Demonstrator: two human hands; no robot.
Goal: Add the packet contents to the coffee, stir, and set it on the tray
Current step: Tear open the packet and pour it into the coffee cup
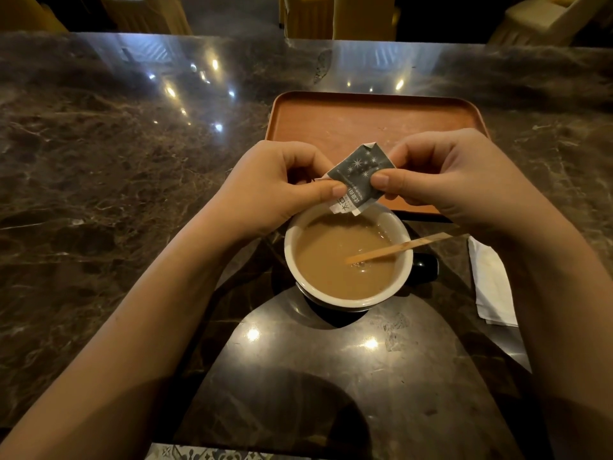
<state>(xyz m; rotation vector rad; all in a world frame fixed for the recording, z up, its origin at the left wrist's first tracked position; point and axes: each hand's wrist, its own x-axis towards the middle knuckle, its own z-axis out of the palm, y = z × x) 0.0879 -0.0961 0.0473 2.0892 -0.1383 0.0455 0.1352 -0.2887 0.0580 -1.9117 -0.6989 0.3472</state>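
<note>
Hovering packet [356, 178] over mug [348, 298] rim, tray [365, 117] edge just beyond.

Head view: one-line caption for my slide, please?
Both hands, left and right, tip a grey packet over the coffee cup, stir stick inside.

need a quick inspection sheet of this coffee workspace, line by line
surface: dark polished marble counter, reflecting lights
job's things: cup of milky coffee off the tray, on the counter; wooden stirrer resting in it; grey packet held tilted over the cup's far rim; orange tray beyond the cup, nothing on it
clutter: white napkin right of the cup
hands: left hand and right hand both pinch the packet
cables: nothing seen
surroundings: dim room, covered chairs behind the counter
</note>
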